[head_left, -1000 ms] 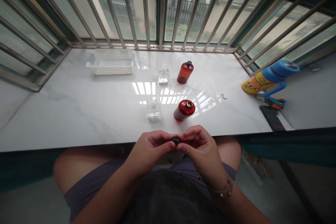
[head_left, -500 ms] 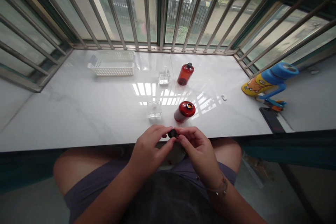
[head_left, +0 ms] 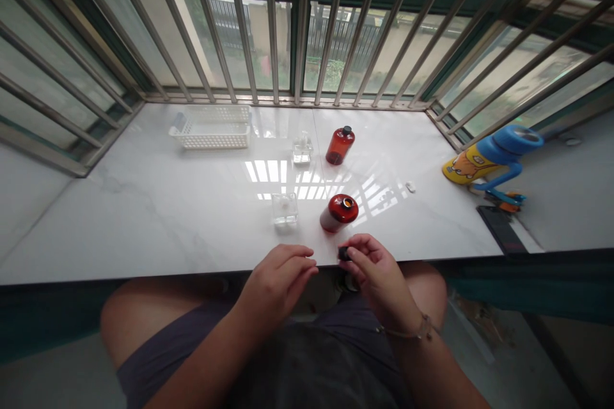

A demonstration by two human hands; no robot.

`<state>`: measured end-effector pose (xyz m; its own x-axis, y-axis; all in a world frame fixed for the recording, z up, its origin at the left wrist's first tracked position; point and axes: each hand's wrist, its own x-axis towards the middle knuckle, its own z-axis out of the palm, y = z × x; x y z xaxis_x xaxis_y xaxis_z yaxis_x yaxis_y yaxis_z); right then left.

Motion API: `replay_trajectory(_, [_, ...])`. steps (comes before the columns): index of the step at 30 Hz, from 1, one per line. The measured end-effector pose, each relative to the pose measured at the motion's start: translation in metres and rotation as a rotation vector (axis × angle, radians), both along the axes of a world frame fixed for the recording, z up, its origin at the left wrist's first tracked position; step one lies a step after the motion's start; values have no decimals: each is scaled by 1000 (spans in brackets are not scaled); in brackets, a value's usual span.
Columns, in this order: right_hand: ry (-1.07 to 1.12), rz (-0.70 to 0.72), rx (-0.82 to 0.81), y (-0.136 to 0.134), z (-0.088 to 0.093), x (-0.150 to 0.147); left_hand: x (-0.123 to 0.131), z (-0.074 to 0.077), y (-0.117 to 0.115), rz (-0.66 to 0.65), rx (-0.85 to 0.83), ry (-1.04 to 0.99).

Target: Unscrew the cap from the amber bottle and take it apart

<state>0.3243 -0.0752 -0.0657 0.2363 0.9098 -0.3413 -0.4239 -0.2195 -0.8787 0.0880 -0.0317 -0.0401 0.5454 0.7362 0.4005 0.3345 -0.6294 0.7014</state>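
My right hand (head_left: 377, 275) pinches a small black cap (head_left: 344, 254) between thumb and fingers at the table's front edge. To its left, my left hand (head_left: 283, 275) holds nothing, its fingers stretched out and slightly apart. An uncapped red-brown bottle (head_left: 338, 214) stands upright just beyond my right hand, its round mouth showing. Left of that bottle sits a clear square glass container (head_left: 285, 209). Farther back stand a second red-brown bottle (head_left: 340, 146) with a black cap on and another clear glass container (head_left: 302, 149).
A white perforated basket (head_left: 211, 140) lies at the back left of the white table (head_left: 144, 217). At the right are a blue and yellow flask (head_left: 484, 156), a dark phone (head_left: 501, 229) and a small white item (head_left: 410, 186). Metal bars (head_left: 273, 45) line the window.
My hands have moved apart. My left hand has let go of the black cap, which is now in my right hand, farther right. The view has shifted slightly, so the table sits lower.
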Motion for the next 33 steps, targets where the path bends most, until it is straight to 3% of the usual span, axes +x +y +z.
replay_trajectory(3, [-92, -102, -60, 17, -24, 45, -11, -6, 6, 46, -10, 43])
replay_trajectory(5, [-368, -194, -116, 33, -43, 81, -20, -13, 12, 90, 1, 70])
replay_trajectory(8, [-557, -311, -167, 57, -63, 130, -34, -26, 23, 168, 31, 106])
replay_trajectory(12, [-792, -316, -241, 77, -66, 171, -48, -37, 40, 316, 45, 133])
replay_trajectory(15, [-951, -316, -275, 79, -61, 179, -53, -43, 56, 409, 57, 144])
replay_trajectory(19, [-1076, -340, -246, 67, -56, 156, -54, -55, 84, 413, 33, 196])
replay_trajectory(23, [-1094, -353, -41, 40, -48, 94, -47, -65, 113, 352, -112, 250])
replay_trajectory(28, [-1149, -49, 437, 15, -24, 9, -34, -67, 130, 288, -243, 224])
replay_trajectory(33, [-1169, 137, 647, 32, -19, -43, -34, -64, 118, 277, -258, 189])
